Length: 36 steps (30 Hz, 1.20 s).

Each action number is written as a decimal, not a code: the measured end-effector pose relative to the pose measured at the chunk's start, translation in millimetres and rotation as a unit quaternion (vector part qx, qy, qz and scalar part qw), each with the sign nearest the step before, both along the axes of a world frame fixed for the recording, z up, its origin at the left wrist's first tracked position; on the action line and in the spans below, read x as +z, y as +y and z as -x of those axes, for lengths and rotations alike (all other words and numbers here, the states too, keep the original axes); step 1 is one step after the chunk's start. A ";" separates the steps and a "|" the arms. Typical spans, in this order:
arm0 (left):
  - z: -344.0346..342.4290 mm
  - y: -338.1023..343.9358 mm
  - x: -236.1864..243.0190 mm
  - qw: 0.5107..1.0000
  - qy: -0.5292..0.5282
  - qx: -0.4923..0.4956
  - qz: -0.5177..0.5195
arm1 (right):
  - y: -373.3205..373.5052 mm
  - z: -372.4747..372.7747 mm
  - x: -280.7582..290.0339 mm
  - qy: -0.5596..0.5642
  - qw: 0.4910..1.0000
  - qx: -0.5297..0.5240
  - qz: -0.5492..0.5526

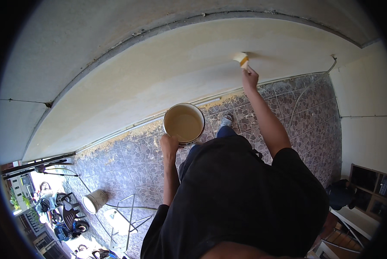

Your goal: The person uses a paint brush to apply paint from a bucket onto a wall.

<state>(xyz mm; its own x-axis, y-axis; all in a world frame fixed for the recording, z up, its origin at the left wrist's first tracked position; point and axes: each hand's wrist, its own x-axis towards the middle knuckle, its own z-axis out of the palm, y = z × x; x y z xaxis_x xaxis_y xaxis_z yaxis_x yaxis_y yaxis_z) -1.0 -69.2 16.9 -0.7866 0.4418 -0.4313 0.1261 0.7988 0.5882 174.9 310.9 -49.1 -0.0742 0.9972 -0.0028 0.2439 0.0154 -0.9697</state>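
My left hand grips the rim of a round bucket on its near side. Inside lies a cream-tan liquid that looks like paint. Stretched out ahead and to the right, my right hand is closed round the handle of a paintbrush with a yellowish band. The brush's pale bristles point at the cream wall; whether they touch it I cannot tell. Darker, damp-looking patches show on the wall near the brush.
Patterned tiles cover the floor, with flaked debris along the wall's foot. A white bucket lies or leans at the left, beside a folding metal frame. Motorcycles stand beyond. A hose runs at right, near a wooden cabinet.
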 end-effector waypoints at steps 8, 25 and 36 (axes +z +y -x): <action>10.1 -14.5 -55.3 1.000 0.004 -0.023 0.001 | -61.5 118.8 32.0 -0.014 0.997 -0.067 0.018; 9.1 -12.5 -53.8 0.999 0.035 -0.008 -0.024 | 39.7 -28.4 23.2 -0.076 0.996 -0.053 -0.008; -5.3 7.3 -1.6 1.000 -0.015 -0.010 -0.021 | -147.9 142.9 60.6 -0.044 0.972 0.230 0.036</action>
